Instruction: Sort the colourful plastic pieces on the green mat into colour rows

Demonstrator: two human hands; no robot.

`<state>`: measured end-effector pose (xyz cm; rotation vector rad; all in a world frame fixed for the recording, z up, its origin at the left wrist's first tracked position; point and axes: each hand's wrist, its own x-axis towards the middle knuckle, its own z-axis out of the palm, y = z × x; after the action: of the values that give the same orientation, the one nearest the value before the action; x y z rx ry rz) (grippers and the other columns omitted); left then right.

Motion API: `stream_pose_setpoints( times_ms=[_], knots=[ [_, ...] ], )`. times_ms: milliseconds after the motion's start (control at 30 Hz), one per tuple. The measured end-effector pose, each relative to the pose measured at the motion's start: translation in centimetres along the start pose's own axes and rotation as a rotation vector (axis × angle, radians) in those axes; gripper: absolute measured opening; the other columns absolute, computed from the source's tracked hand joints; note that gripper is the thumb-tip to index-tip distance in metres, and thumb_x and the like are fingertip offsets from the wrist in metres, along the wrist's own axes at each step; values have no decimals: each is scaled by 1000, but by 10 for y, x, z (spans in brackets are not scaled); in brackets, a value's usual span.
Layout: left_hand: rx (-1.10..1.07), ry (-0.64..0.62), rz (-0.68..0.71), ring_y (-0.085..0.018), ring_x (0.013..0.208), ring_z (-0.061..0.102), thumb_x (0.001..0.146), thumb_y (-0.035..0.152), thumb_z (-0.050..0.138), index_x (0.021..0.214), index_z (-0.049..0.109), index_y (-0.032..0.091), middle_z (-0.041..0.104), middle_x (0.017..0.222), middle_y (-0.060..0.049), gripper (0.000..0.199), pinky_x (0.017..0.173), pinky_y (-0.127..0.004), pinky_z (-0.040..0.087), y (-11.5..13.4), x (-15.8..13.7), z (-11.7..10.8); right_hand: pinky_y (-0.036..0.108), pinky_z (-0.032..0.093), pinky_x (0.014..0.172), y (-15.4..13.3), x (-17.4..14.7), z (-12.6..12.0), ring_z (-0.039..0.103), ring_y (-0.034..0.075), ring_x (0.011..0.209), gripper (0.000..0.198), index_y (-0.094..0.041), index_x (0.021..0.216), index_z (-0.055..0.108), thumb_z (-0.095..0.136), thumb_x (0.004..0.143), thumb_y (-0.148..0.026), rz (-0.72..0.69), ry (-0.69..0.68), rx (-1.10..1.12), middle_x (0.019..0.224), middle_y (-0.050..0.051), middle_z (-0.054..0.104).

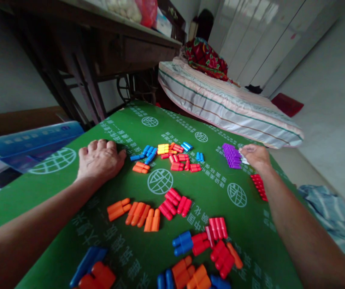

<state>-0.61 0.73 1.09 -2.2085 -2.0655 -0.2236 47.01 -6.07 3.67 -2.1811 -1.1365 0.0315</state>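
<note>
My left hand point(101, 160) rests palm down on the green board point(130, 180) at its left side. Its fingers look short and slightly bent, the thumb lies apart, and nothing shows in it. At the right, my right hand point(256, 155) pinches a small white plastic piece point(243, 157) against the right side of a purple studded block cluster point(231, 155). The fingers hide part of the white piece. Just below this hand a red studded block cluster point(259, 186) lies partly behind my forearm.
Red bullet-shaped blocks point(177, 165), yellow blocks point(163, 149) and blue blocks point(150, 154) lie mid-board. Orange blocks point(138, 213) and more blue blocks point(182, 243) lie nearer me. Beyond stand a bed point(226, 104) and a dark wooden table point(136, 48).
</note>
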Motion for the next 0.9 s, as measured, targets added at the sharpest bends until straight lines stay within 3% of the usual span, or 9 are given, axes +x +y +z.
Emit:
stream_pose_setpoints(
  times_ms=[133,267,433,533,733,900],
  knots=[
    [-16,-9,3,-39,123,40,87,49,20,114,54,7,52,123,-24,60,97,-53,37,0,-1,-3,34,53,76,-7,-49,-14,70,25,81,26,-19,85,73,62,74,-40,-144,-60,-37,81,7,75],
    [-38,-9,6,-38,122,40,87,50,21,115,53,8,52,123,-24,59,97,-52,36,0,-2,-4,34,56,78,-4,-130,-25,71,23,83,30,-22,95,71,57,80,-44,-225,-255,39,90,6,76],
    [-78,11,13,-39,121,40,88,48,23,113,54,6,52,122,-24,58,97,-53,35,-1,-3,-5,31,58,78,10,-231,-38,71,21,87,28,-23,99,71,54,86,-42,-339,-291,7,98,6,75],
    [-112,15,21,-39,122,40,88,48,26,112,54,4,52,121,-24,57,99,-54,35,-2,-3,-7,31,57,82,22,-271,-40,70,21,93,28,-22,103,70,54,89,-39,-435,-221,-75,102,7,74],
    [-184,-9,40,-39,127,37,89,47,30,113,53,3,49,128,-24,55,103,-54,32,-10,-4,-13,39,53,90,38,-300,-23,67,24,101,28,-21,103,70,47,95,-34,-658,29,-247,111,8,72],
    [-238,-102,86,-33,120,45,89,43,33,116,53,4,52,128,-21,52,101,-49,37,-22,0,-24,38,50,90,37,-299,-14,65,23,99,28,-21,102,70,45,96,-33,-685,97,-287,108,8,72]
  ],
)
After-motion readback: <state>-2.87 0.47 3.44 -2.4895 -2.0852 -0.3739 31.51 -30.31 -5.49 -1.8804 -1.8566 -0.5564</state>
